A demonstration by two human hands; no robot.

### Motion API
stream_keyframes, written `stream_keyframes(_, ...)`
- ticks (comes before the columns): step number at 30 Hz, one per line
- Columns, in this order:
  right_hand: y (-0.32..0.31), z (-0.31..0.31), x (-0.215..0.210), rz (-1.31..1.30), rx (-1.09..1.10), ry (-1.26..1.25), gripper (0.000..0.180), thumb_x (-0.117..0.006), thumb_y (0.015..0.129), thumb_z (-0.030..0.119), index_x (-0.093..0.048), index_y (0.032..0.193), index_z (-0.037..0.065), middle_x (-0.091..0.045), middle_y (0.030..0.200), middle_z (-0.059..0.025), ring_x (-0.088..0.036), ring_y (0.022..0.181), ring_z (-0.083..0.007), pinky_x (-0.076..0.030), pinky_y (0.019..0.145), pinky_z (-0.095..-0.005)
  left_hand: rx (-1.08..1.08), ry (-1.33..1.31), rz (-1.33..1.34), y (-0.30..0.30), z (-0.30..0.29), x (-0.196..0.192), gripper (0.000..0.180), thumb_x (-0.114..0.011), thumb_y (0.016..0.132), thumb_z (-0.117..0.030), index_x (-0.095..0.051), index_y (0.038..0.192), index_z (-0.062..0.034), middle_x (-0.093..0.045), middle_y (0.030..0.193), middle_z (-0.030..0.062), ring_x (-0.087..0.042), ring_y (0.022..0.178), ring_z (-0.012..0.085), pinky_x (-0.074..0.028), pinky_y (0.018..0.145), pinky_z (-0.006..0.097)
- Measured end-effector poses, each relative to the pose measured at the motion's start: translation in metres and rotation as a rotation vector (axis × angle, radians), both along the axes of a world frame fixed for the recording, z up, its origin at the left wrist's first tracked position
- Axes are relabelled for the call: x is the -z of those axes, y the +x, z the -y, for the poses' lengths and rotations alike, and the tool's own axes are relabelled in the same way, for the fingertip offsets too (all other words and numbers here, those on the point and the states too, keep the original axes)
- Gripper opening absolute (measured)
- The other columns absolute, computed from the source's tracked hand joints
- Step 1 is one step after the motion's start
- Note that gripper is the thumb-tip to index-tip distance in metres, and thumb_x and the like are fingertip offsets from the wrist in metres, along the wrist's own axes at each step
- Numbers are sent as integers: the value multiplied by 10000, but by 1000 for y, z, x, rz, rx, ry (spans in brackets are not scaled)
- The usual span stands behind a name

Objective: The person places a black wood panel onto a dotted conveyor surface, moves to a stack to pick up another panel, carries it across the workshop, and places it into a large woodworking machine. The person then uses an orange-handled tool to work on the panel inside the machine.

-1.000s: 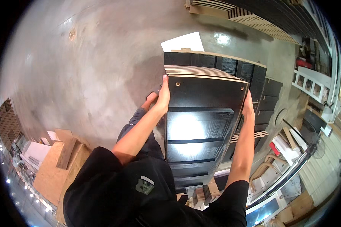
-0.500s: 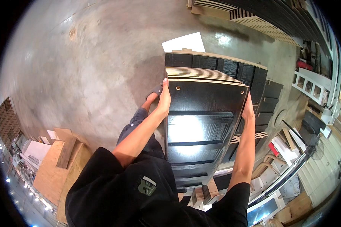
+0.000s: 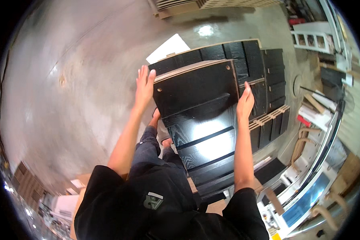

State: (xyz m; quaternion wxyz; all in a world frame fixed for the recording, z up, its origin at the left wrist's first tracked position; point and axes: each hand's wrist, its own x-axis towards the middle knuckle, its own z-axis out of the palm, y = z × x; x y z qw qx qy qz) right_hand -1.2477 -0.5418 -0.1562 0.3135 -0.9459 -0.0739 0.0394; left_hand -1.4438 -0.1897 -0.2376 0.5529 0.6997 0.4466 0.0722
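A stack of black wooden panels (image 3: 196,92) lies before me. Its top panel has a round hole near each far corner, grooves across it and bare wood edges. At the far left corner, my left hand (image 3: 145,86) is open, fingers stretched upward and thumb side against the panel edge. Along the right side, my right hand (image 3: 245,105) is open too, its fingers straight and pointing away from me. Whether its palm touches the stack I cannot tell. Beneath and beyond are more black panels (image 3: 250,56) with pale edges.
A white sheet (image 3: 170,47) lies on the concrete floor (image 3: 88,80) past the stack. Further black panels (image 3: 274,76) lie to the right, near a slotted wooden strip (image 3: 268,118). Slatted wood pieces (image 3: 212,5) are at the far edge. A machine with a blue screen (image 3: 306,202) stands lower right.
Both hands have loosened from the stack's sides and opened. The fanned far edges now look closer together, and the stack appears turned. My view has shifted too.
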Motion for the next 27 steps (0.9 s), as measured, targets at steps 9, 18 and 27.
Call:
stream_keyframes(9, -328, 341, 7, 68, 985, -346, 443, -453, 1087, 310, -640, 1296, -34, -643, 1319, -240, -594, 1228, -399, -430, 1088, -432, 1069, -144, -411, 67, -41, 2, 1133, -597, 849, -797, -392, 1522, 90, -457, 1541, 277, -452, 1434, 361, -360, 1172, 450)
stream_keyframes(18, -642, 429, 31, -873, 1612, 743, 1035, -199, 962, 819, -226, 1621, 21, -247, 1682, -189, -250, 1539, -387, -173, 1231, -591, 1001, -175, -548, 88, -27, -61, 935, -657, 906, -681, -522, 1427, 83, -641, 1327, 155, -581, 1216, 239, -446, 1004, 350)
stream_keyframes(27, -612, 379, 26, -672, 1515, 1230, 908, -230, 1030, 721, -282, 1604, 20, -363, 1618, -200, -385, 1464, -397, -325, 1208, -503, 969, -296, -517, 89, -27, -49, 900, -642, 934, -645, -523, 1423, 101, -604, 1399, 180, -539, 1299, 257, -393, 1101, 372)
